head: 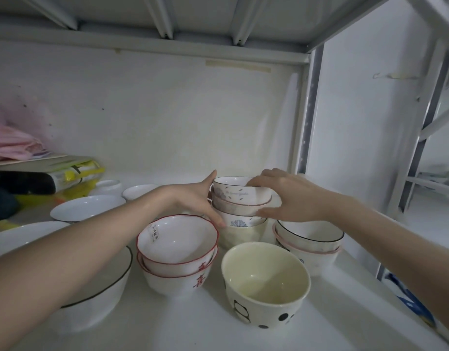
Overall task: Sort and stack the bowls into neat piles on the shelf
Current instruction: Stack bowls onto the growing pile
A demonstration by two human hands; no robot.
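View: one, head-worn, wide-angle.
Position: in front of the open shelf (pixel 167 323), at about the height of its bay, above the forearms.
Direction: forward and slightly down, into the bay toward its back wall (pixel 155 117).
Nearness: close; both forearms enter from the bottom corners, and the left hand (pixel 193 201) and right hand (pixel 291 196) sit near frame centre at the tall bowl stack (pixel 241 201).
Upper limit: underside of the shelf above (pixel 165 16).
Right limit: upright post (pixel 309 117), with a further rack (pixel 431 127) beyond.
Distortion: straight edges bow toward the frame borders.
Shared coverage: not applicable; single view.
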